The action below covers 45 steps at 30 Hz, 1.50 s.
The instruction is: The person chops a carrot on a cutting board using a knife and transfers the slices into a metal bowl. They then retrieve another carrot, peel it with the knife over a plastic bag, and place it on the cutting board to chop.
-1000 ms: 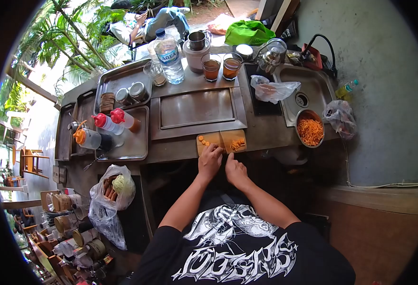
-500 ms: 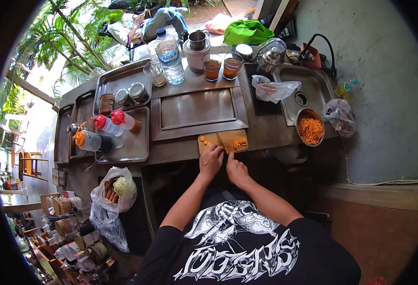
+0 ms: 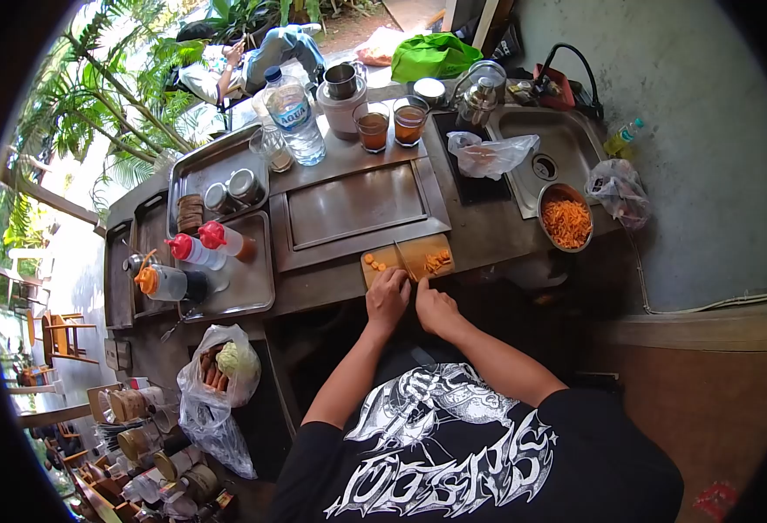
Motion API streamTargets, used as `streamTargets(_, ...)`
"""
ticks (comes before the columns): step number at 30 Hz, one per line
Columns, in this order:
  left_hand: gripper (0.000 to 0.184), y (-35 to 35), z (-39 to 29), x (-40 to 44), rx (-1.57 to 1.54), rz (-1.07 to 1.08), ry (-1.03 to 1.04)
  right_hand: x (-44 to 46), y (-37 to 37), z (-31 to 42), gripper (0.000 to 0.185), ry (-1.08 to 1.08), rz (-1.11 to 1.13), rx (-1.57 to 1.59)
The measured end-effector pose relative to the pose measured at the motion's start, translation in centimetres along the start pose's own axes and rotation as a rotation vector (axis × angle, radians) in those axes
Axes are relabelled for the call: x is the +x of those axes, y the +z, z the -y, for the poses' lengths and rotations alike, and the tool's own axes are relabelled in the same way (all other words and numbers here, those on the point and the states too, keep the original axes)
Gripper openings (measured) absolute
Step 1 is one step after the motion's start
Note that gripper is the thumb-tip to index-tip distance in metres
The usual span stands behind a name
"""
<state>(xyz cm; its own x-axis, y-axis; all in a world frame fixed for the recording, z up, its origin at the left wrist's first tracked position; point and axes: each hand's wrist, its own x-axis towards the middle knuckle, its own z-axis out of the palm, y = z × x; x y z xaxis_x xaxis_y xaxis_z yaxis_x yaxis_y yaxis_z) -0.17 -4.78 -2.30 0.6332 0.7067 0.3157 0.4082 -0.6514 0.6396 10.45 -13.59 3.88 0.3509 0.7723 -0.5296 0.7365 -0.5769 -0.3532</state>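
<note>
A small wooden cutting board point(image 3: 443, 247) lies at the counter's front edge, bearing carrot slices point(image 3: 374, 263) at left and cut carrot pieces point(image 3: 438, 261) at right. Between the two groups stands a knife point(image 3: 402, 256), its blade pointing away from me. My right hand point(image 3: 436, 309) is closed around the knife's handle, which it mostly covers. Beside the blade, my left hand point(image 3: 388, 296) has its fingers curled down on the board's near edge; whatever is under them is hidden. At the right, a metal bowl point(image 3: 544, 228) holds shredded carrot point(image 3: 566, 220).
A metal sink point(image 3: 523, 125) is at the back right. Behind the board is a framed steel panel point(image 3: 357, 205). Squeeze bottles point(image 3: 198, 253) stand on a left tray point(image 3: 257, 292). A water bottle point(image 3: 296, 122) and tea glasses point(image 3: 372, 131) line the back. A bag of vegetables point(image 3: 218, 370) sits lower left.
The view has turned slightly, so the counter appears a little tilted and shifted. Both hands stay at the board, and the knife remains between the carrot groups.
</note>
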Motion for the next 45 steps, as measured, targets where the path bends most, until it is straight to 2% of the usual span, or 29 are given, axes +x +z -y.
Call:
streamTargets(3, 0.014, 0.2, 0.1, -0.1, 0.003, 0.002, 0.010, -0.1, 1.2, -0.4, 0.039, 0.034, -0.008, 0.006)
streamTargets(6, 0.016, 0.1, -0.1, -0.3, 0.021, 0.012, 0.009, 0.6, 0.8, -0.6, 0.039, -0.022, -0.050, -0.005)
streamTargets(11, 0.020, -0.6, -0.2, -0.2, -0.006, 0.015, 0.059, -0.3, 0.9, -0.3, 0.041, 0.029, 0.017, 0.007)
streamTargets(13, 0.023, -0.6, -0.4, -0.4, -0.036, 0.033, 0.002, 0.6, 1.0, -0.5, 0.041, 0.013, 0.000, 0.005)
streamTargets(17, 0.023, -0.5, 0.3, -0.4, -0.041, 0.017, 0.018, 0.4, 0.2, -0.1, 0.039, 0.012, -0.004, -0.007)
streamTargets(21, 0.022, -0.4, 0.9, -0.5, -0.058, 0.028, 0.042, 0.3, 1.1, -0.2, 0.037, 0.043, 0.004, -0.008)
streamTargets(24, 0.022, -0.4, 0.9, -0.3, -0.081, 0.025, 0.027, 1.4, 1.1, -0.6, 0.037, -0.030, -0.044, -0.015)
streamTargets(30, 0.020, -0.5, 1.5, -0.4, -0.106, 0.027, 0.013, 0.3, 1.2, -0.1, 0.042, -0.012, 0.005, -0.083)
streamTargets(32, 0.019, -0.4, 1.4, -0.5, -0.110, 0.028, 0.007, 1.4, 2.1, -0.7, 0.041, -0.072, -0.049, -0.098)
streamTargets(39, 0.015, -0.4, 0.8, -0.3, -0.026, 0.027, 0.001, 1.3, 1.8, -1.6, 0.035, -0.070, -0.051, -0.053)
streamTargets(45, 0.013, 0.2, -0.5, 0.1, 0.024, 0.033, -0.026, 1.1, 1.1, -3.0, 0.034, 0.038, -0.071, 0.053)
